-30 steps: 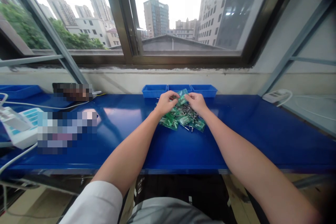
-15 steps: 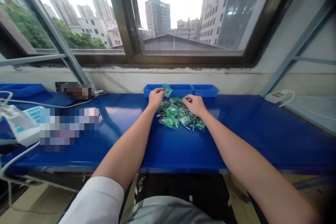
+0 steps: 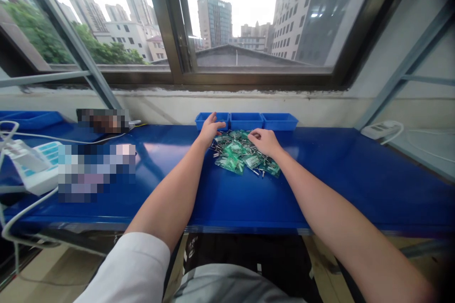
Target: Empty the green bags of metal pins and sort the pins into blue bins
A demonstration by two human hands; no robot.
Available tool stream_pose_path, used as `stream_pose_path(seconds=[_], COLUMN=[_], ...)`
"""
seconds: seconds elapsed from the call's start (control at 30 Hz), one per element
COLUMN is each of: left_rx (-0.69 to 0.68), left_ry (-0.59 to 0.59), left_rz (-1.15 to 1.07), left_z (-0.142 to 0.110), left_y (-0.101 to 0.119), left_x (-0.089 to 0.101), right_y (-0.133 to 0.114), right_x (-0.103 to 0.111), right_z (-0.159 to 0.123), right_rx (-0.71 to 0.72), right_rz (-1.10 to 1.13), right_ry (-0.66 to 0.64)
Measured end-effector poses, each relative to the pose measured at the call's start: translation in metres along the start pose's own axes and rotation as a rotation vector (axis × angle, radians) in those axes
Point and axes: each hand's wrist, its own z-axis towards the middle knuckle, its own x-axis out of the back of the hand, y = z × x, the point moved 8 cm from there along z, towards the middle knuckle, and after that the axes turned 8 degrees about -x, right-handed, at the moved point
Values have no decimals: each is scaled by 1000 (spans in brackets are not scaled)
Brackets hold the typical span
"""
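Glossy green packets [image 3: 231, 164] and slender metal pieces [image 3: 254, 171] heaped.
Left grip [image 3: 209, 133] is spread; right grip's [image 3: 266, 142] closure cannot be told.

A glossy blue table [image 3: 231, 206] spans the frame. At its centre lies a loose heap of green packets [image 3: 231, 164] and small metal pieces [image 3: 255, 171]. Three blue bins [image 3: 246, 122] stand in a row behind it, upper centre. A white power strip [image 3: 40, 181] sits at left, beside a blurred-out patch.
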Motion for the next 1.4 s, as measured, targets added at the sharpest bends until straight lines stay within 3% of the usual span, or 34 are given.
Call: stream_pose_path(seconds=[0.1,0.23,0.37,0.5,0.77,1.0,1.23,1.4], left_rx=[-85,-238,-457,-552,-553,-515,-469,-449], left_ry=[-36,-159,-349,-541,-588,-593,-650,-664], left_rz=[115,449,707,748,807,866,933,973], left_z=[-3,-12,-29,-45,-53,-51,-53,-52], left_y=[10,23,31,31,35,29,27,24], left_x=[-4,-22,-51,-75,-79,-79,-80,-81], right_y=[1,3,4,4,9,12,7,14], right_x=[-2,-7,-17,-21,-20,-25,-17,-11], right_z=[1,1,0,-1,1,-1,1,0], right_rx=[7,-12,-35,-47,-81,-154,-133,-278], right_rz=[-102,-221,-274,-295,-300,-326,-254,-320], right_ry=[-8,-37,-127,-177,-125,-198,-102,-48])
